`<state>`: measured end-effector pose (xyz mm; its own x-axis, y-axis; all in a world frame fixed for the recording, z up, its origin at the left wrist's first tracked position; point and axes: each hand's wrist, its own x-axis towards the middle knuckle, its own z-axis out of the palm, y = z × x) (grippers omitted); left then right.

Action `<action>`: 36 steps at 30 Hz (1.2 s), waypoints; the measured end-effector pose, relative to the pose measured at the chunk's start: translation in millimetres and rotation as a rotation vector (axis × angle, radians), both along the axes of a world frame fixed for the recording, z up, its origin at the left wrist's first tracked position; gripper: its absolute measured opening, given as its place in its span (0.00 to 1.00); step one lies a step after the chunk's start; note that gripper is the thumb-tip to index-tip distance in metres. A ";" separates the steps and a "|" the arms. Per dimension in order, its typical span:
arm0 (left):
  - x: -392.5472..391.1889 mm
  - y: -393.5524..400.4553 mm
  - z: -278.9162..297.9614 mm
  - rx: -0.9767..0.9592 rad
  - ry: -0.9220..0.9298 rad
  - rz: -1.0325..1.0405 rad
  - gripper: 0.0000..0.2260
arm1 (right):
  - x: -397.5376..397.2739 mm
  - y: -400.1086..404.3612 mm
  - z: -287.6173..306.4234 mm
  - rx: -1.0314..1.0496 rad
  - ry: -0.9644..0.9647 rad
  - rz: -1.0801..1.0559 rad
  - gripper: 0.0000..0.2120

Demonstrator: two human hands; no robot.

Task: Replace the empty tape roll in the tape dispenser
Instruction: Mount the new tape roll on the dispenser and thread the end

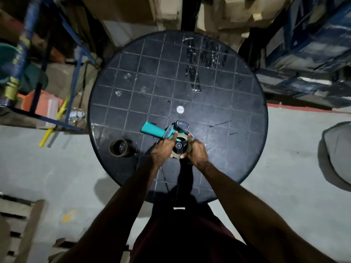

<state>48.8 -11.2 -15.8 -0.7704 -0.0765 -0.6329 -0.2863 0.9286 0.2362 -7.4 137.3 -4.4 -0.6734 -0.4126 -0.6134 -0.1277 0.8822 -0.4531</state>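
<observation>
A teal tape dispenser lies on its side on the round black table, handle pointing left. A pale tape roll sits around the dispenser's black hub. My left hand grips the roll from the left, index finger stretched along its rim. My right hand grips it from the right, fingers curled round its edge. An empty brown cardboard core stands on the table to the left, apart from both hands.
A small white disc marks the table's middle. Strips of clear tape stick to the far side. Blue metal racking stands at left, stacked boxes at back right, a grey sack on the floor at right.
</observation>
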 end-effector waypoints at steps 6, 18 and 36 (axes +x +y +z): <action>1.0 -18.0 10.0 -0.008 0.137 0.009 0.29 | 17.2 23.2 9.6 -0.077 0.001 -0.015 0.39; -0.5 -54.9 5.4 -0.320 0.020 -0.269 0.24 | 52.8 68.8 15.5 -0.078 -0.021 -0.215 0.28; 67.7 56.0 62.1 0.611 -0.100 0.725 0.14 | 63.1 56.4 61.6 -0.244 -0.005 -0.138 0.19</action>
